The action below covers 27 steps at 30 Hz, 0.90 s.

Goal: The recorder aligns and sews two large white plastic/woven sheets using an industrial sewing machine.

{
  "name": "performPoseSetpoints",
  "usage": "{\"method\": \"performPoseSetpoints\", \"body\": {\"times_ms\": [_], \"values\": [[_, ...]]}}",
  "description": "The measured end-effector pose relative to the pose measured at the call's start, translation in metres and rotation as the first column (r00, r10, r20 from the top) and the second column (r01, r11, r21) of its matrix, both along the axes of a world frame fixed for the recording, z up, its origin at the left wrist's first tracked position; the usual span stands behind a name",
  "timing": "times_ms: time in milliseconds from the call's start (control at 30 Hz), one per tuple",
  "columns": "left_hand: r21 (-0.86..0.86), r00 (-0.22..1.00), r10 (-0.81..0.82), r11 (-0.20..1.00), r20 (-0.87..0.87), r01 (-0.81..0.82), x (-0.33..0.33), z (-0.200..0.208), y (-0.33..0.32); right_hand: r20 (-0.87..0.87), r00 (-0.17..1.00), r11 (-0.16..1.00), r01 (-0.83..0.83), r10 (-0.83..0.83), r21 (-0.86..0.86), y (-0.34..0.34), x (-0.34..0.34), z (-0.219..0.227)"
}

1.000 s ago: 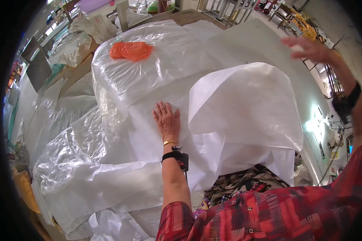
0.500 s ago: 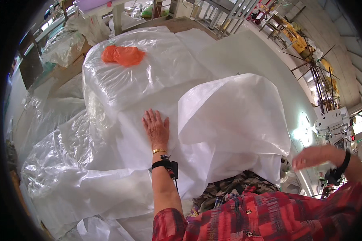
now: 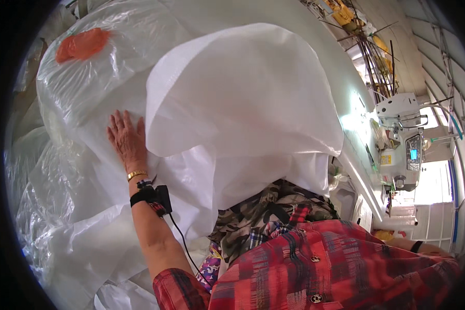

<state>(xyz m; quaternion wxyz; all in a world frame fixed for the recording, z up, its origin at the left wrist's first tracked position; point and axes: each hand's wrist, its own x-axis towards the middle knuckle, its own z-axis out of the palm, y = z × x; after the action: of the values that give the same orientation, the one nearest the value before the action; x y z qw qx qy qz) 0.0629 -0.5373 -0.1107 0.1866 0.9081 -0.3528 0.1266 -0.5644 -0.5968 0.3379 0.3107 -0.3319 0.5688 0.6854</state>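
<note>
My left hand (image 3: pixel 126 142) lies flat, fingers spread, on a large white woven bag (image 3: pixel 243 103) that billows up in front of me. It wears a gold bracelet and a black wrist band with a cable. Beyond it is a bulky clear plastic liner (image 3: pixel 82 88) with an orange patch (image 3: pixel 82 44) on top. Only my right wrist (image 3: pixel 421 248), with a black band, shows at the lower right beside my red plaid shirt; the hand itself is hidden, so its fingers cannot be made out.
Crumpled clear plastic sheets (image 3: pixel 51 206) pile up on the left. A white sewing machine (image 3: pixel 403 134) stands on a long white table (image 3: pixel 346 103) at the right. Metal racks and yellow items (image 3: pixel 367 41) sit behind. Camouflage fabric (image 3: pixel 274 206) lies by my chest.
My right arm has come down from high on the right to low beside my body. The white bag has billowed up closer. My left hand stays pressed on the bag.
</note>
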Motion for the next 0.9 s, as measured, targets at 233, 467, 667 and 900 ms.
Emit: {"method": "performPoseSetpoints", "body": {"times_ms": [233, 467, 667, 900], "values": [[0.123, 0.999, -0.033, 0.992, 0.033, 0.029, 0.001, -0.011, 0.011, 0.233, 0.780, 0.740, 0.626, -0.582, -0.247, 0.065, -0.057, -0.021], [0.076, 0.989, -0.085, 0.994, 0.118, 0.077, 0.012, -0.048, 0.015, 0.544, 0.375, 0.203, 0.914, -0.750, -0.350, 0.121, -0.132, -0.081], [0.001, 0.995, -0.095, 0.996, 0.030, 0.095, 0.040, -0.106, 0.039, 0.568, 0.397, 0.185, 0.900, -0.721, -0.394, 0.138, -0.146, -0.095], [0.018, 0.983, -0.172, 0.985, 0.055, 0.172, 0.023, -0.107, 0.036, 0.597, 0.443, 0.142, 0.865, -0.669, -0.482, 0.162, -0.156, -0.094]]}}
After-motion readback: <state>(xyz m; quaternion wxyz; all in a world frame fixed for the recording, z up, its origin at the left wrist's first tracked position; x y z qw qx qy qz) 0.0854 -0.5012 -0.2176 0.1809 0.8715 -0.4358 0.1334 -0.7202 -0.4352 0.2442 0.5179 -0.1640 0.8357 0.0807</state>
